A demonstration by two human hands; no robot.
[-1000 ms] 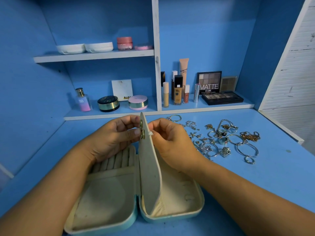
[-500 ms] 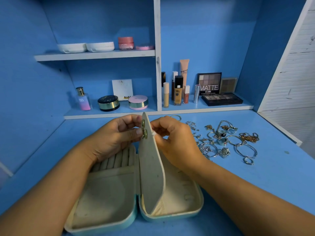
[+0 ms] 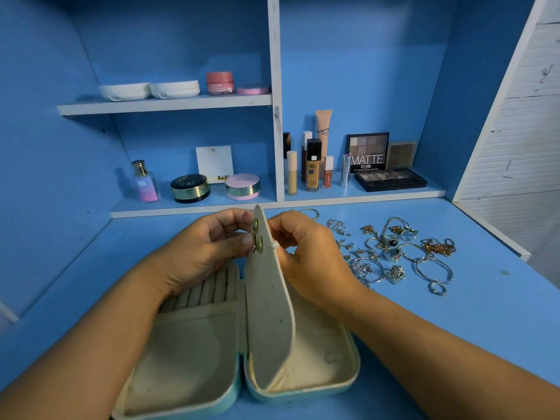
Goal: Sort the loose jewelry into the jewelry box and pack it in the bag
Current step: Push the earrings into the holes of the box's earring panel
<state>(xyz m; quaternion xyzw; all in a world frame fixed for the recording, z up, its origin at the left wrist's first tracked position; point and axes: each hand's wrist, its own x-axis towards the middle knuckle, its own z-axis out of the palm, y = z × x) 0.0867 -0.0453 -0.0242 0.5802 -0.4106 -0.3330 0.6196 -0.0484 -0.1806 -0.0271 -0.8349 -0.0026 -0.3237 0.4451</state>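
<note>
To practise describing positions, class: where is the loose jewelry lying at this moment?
In the head view, the loose jewelry lies on the blue desk, right of the right hand and the open jewelry box, in front of the eyeshadow palette.

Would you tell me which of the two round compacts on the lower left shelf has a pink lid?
The pink-lidded compact is the right one, nearest the white divider; the dark-lidded compact sits to its left.
</note>
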